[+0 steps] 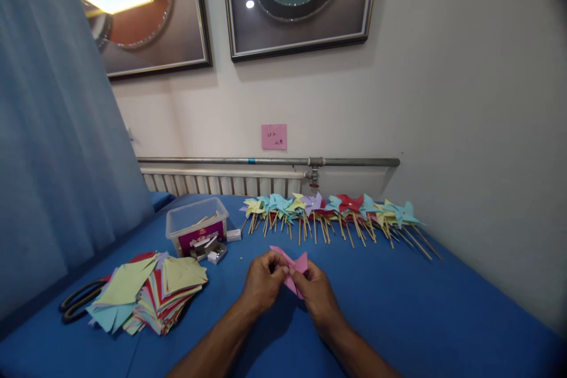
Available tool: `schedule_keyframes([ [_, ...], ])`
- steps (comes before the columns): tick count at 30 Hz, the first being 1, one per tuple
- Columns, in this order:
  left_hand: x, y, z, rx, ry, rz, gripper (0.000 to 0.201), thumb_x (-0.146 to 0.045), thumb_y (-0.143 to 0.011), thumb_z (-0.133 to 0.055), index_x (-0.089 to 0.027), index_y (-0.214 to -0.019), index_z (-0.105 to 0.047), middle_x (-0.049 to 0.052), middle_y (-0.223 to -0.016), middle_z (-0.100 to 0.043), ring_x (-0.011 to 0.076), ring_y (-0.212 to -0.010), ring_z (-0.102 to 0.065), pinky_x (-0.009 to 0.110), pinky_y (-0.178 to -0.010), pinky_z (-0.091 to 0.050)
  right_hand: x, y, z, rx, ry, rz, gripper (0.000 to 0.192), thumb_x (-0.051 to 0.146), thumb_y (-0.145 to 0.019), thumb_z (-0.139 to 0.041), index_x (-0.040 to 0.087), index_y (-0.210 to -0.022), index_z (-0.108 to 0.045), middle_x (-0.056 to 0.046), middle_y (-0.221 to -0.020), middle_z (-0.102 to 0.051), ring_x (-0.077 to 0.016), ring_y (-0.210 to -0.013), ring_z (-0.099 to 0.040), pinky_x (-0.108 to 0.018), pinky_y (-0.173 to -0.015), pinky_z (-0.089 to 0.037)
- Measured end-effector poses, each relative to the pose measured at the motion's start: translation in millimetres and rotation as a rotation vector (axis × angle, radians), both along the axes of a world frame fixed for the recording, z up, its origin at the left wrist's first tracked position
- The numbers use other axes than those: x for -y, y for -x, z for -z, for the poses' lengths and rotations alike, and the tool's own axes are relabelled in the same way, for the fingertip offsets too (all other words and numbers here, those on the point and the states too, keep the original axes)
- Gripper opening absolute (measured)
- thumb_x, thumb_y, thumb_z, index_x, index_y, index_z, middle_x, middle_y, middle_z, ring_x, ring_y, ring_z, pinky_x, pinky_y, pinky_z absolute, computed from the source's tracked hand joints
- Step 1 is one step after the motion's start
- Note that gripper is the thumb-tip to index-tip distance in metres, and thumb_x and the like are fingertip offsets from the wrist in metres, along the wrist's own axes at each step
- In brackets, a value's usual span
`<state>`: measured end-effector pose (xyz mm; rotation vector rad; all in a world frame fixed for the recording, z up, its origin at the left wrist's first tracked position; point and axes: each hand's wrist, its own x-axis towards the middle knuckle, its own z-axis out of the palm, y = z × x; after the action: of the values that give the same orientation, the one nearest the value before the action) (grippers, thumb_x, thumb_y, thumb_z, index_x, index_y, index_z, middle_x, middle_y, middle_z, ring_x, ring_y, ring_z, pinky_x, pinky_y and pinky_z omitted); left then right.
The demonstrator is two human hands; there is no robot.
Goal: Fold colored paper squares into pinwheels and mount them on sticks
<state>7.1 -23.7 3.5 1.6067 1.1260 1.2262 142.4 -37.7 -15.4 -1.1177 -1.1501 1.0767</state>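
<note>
So the whole thing sits on a table covered in a blue cloth (398, 307) that looks smooth and slightly matte, pushed up against a plain off-white wall (465, 100) with a grey metal pipe (266, 161) running along it and a ribbed white radiator (221, 183) just under that. A little pink note (273, 136) is stuck on the wall above the pipe, two framed pictures (301, 0) with round shapes hang higher up, and a blue curtain (53, 159) fills the left side. Along the back of the table there's a long row of finished paper pinwheels (336, 212) on thin wooden sticks, in yellow, teal, purple and red. Left of that is a clear plastic tub (197, 224) with a magenta label, a few small boxes beside it, then a messy fanned stack of coloured paper squares (150, 292), with black scissors (80, 301) poking out from under its left edge. Front and centre, the left hand (263, 283) and right hand (316, 295) are close together, fingertips of both pinching a pink paper piece (297, 266) with pointed, folded flaps, held just above the cloth near the middle of the table.
</note>
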Motion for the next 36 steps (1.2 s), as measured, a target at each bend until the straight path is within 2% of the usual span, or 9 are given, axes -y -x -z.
schedule_keyframes([
  [11,0.2,-0.4,2.3,0.014,-0.009,-0.012,0.006,-0.019,-0.074,-0.058,-0.018,-0.068,-0.057,-0.005,-0.062,-0.05,0.0108,-0.061,-0.043,0.024,-0.061,-0.033,1.2,-1.6,3.2,-0.04,-0.024,-0.021,0.032,0.05,-0.072,-0.074,0.021,-0.072,-0.059,0.003,-0.064,-0.059,-0.0148,-0.06,-0.053,-0.025,-0.057,-0.041],
  [21,1.0,-0.4,1.7,-0.006,-0.001,-0.01,0.004,-0.019,-0.073,-0.056,-0.018,-0.069,-0.057,-0.005,-0.062,-0.05,0.0114,-0.06,-0.043,0.025,-0.06,-0.033,-0.8,-2.8,7.6,0.012,-0.028,-0.023,0.034,0.051,-0.072,-0.074,0.021,-0.071,-0.06,0.005,-0.059,-0.055,-0.0128,-0.055,-0.047,-0.025,-0.054,-0.036],
  [29,-2.0,0.1,3.7,0.005,-0.006,-0.002,0.003,-0.016,-0.072,-0.056,-0.018,-0.07,-0.057,-0.005,-0.063,-0.051,0.0113,-0.061,-0.044,0.024,-0.06,-0.033,-2.8,-2.6,8.9,-0.052,-0.033,-0.052,0.039,0.055,-0.07,-0.077,0.019,-0.075,-0.063,0.001,-0.066,-0.064,-0.0168,-0.063,-0.057,-0.027,-0.06,-0.043],
  [36,-0.1,-0.9,2.6,0.014,-0.036,-0.034,0.002,-0.016,-0.072,-0.057,-0.018,-0.073,-0.058,-0.004,-0.066,-0.052,0.0114,-0.063,-0.046,0.024,-0.063,-0.036,-11.0,-1.6,22.4,-0.113,-0.003,-0.044,0.043,0.055,-0.069,-0.078,0.018,-0.089,-0.07,-0.005,-0.079,-0.074,-0.0224,-0.073,-0.067,-0.031,-0.068,-0.051],
])
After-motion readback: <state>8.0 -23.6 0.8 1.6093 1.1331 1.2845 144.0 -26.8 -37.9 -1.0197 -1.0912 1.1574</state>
